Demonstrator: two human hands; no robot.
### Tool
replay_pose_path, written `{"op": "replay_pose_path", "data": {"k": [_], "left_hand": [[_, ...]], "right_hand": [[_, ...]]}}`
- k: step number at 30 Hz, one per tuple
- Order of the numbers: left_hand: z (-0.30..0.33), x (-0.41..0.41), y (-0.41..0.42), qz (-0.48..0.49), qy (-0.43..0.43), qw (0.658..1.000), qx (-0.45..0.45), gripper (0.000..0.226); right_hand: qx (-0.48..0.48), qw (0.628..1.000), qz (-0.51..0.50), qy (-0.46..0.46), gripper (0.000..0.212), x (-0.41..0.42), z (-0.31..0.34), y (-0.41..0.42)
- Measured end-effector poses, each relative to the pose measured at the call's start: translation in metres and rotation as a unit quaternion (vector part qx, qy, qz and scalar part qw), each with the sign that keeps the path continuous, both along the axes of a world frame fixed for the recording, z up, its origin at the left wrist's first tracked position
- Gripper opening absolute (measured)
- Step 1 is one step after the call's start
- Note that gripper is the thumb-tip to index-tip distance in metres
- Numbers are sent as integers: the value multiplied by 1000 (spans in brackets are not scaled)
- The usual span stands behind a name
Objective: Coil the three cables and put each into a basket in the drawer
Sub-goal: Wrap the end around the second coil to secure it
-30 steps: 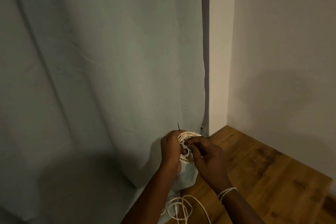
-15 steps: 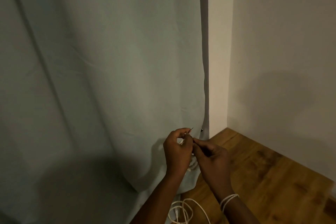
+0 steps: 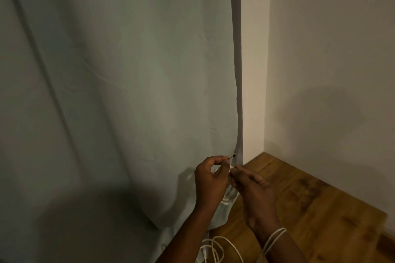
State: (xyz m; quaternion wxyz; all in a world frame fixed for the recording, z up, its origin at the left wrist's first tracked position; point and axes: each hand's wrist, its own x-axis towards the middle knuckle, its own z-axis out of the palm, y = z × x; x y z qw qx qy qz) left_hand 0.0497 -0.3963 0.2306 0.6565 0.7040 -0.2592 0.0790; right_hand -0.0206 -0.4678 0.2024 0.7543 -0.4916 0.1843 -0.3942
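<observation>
Head view: cable coil being tied off.
Left hand (image 3: 210, 181) grips white coil (image 3: 227, 199) and pinches thin dark tie (image 3: 232, 156); right hand (image 3: 254, 190) fingers pinch at coil's top. Keep loops pinched tight while twisting tie. Count: one coil held, one loose cable (image 3: 215, 249) on wooden floor (image 3: 320, 209); third cable, drawer, baskets unseen.

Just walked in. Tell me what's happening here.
A person is coiling a white cable. The left hand grips the small bundle, with a thin dark tie end sticking up past its fingers, while the right hand pinches at the bundle's top, apparently fastening it. More loose white cable lies on the wooden floor below, beside a pale curtain. No drawer or basket is in view.
</observation>
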Motion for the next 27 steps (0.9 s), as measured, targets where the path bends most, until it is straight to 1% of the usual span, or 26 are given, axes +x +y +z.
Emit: {"op": "replay_pose_path", "data": {"k": [3,5,8,10,13,15,17,20,22,24,27], "left_hand": [[-4,1,0,2,3,1000,-1,8],[-7,0,1,1,-11,1000,4,8],[-10,-2,1,1,-50,999,12,9],[-10,-1,1,1,-80,997,16,10],[-10,2,1,-12,-114,993,25,10],[-10,0,1,-21,-124,992,29,19],[-12,-1,0,-25,-139,989,38,27],[-15,-1,-2,-14,-167,984,53,17],[-16,-1,-3,-6,-170,984,47,10],[-18,-1,-4,-4,-175,984,43,10],[-19,-1,-4,-5,-183,982,37,15]], "right_hand": [[-132,989,-59,41,15,-4,-2,-1],[-170,981,-79,49,16,-5,-3,-2],[-154,984,-85,36,16,-5,-1,-3],[-128,989,-74,24,16,-5,0,-5],[-113,992,-53,18,15,-5,0,-6],[-110,993,-43,17,14,-6,0,-6],[-114,992,-53,14,13,-8,-1,-4],[-142,986,-89,21,16,-8,-4,-2],[-144,985,-94,17,16,-7,-5,-1],[-148,984,-97,20,16,-7,-7,-1],[-156,983,-96,16,18,-7,-6,-1]]}}
